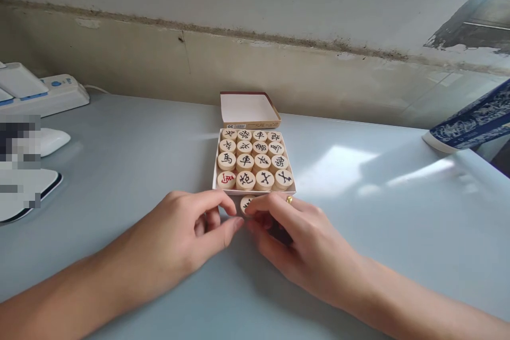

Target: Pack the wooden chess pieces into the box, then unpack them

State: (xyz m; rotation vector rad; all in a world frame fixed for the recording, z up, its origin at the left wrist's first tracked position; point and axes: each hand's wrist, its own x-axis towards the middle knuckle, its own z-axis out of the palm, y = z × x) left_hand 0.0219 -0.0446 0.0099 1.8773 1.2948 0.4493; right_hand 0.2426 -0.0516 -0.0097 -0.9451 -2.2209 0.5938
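Left hand [185,231] gapes slightly, empty; right hand [305,241] touches a disc [245,202] by the box [235,192] edge, hold unclear, desk [366,223] stretching rightward.

left: white power strip [69,94], rounded white object [54,141] | right: blue-patterned item [476,117] | back: stained wall [247,61]

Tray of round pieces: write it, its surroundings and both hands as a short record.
Tray: white, on table
Pieces inside: four rows of four
Red-marked piece: near left corner; other marks black
Loose piece: near side of tray, partly hidden
Lid: behind tray, white inside showing
Left hand: thumb and forefinger slightly parted
Right hand: fingers at loose piece, grip unclear
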